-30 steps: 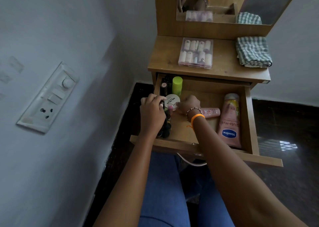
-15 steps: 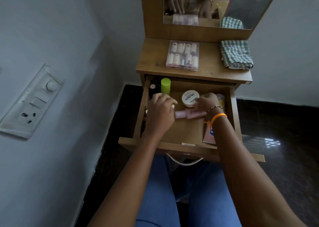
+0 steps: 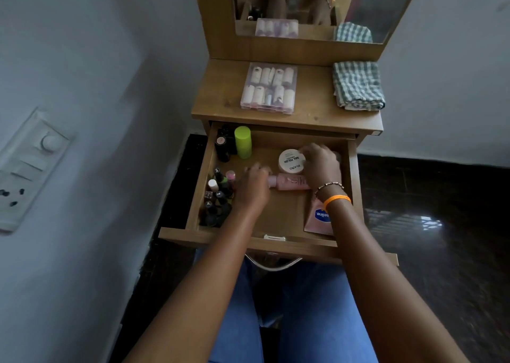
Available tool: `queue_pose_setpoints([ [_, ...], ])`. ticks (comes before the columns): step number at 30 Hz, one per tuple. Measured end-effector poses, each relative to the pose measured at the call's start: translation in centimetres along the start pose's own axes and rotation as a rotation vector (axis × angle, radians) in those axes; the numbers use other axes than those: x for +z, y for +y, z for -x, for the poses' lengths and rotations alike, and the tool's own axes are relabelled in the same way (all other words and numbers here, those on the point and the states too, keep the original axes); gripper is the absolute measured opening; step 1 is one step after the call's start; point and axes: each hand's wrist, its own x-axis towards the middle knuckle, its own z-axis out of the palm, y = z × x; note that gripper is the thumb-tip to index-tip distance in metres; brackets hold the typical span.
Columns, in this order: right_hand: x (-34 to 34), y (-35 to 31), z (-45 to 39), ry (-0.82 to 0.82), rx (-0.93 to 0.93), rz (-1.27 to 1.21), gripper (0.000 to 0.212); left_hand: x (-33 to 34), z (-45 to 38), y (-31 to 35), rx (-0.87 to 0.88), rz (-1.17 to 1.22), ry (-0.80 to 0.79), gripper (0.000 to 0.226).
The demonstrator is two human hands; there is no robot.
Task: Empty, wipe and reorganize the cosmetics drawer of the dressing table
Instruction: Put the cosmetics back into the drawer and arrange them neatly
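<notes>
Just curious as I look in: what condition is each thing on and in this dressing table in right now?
drawer: pulled open
pink bottle: lying on its side
round tub: lid on
green bottle: upright, capped
nail polish bottles: upright, clustered at left
Vaseline tube: lying flat
checked cloth: folded
clear case: closed

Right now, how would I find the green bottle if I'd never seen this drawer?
Find the open drawer under the tabletop, then look in its far left corner. The green bottle stands upright there beside dark little bottles. It is the only bright lime thing and taller than its neighbours.
</notes>
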Motion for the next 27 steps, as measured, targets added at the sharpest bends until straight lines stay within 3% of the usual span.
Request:
queue_pose_setpoints([
  [4, 1.6, -0.4, -0.2, -0.228, -0.256, 0.212, 0.044, 0.4, 0.0, -0.5, 0.008, 0.070, -0.010, 0.033],
  [7, 2.5, 0.1, -0.5, -0.236, -0.258, 0.333, 0.049, 0.6, -0.3, -1.1, 0.030, 0.106, -0.021, 0.038],
  [11, 2.5, 0.5, -0.5, -0.271, -0.246, 0.321, 0.049, 0.5, -0.2, -1.0, 0.134, 0.016, -0.114, 0.039],
  [14, 2.4, 0.3, -0.2, -0.259, -0.244, 0.344, 0.051, 0.5, 0.0, -0.7, 0.185, -0.052, -0.070, 0.035],
  [20, 0.4, 0.6, 0.7, -0.158, -0.147, 0.108, 0.060, 0.2, -0.2, -1.0, -0.005, -0.007, 0.087, 0.032],
  [23, -0.9, 1.2, 2.1, -0.074, -0.119, -0.069, 0.057, 0.3, -1.2, -0.1, -0.006, -0.044, 0.117, 0.032],
  [27, -1.0, 1.5, 3.8, -0.112, -0.123, -0.093, 0.055, 1.4, -3.2, 1.2, -0.027, -0.007, 0.098, 0.030],
])
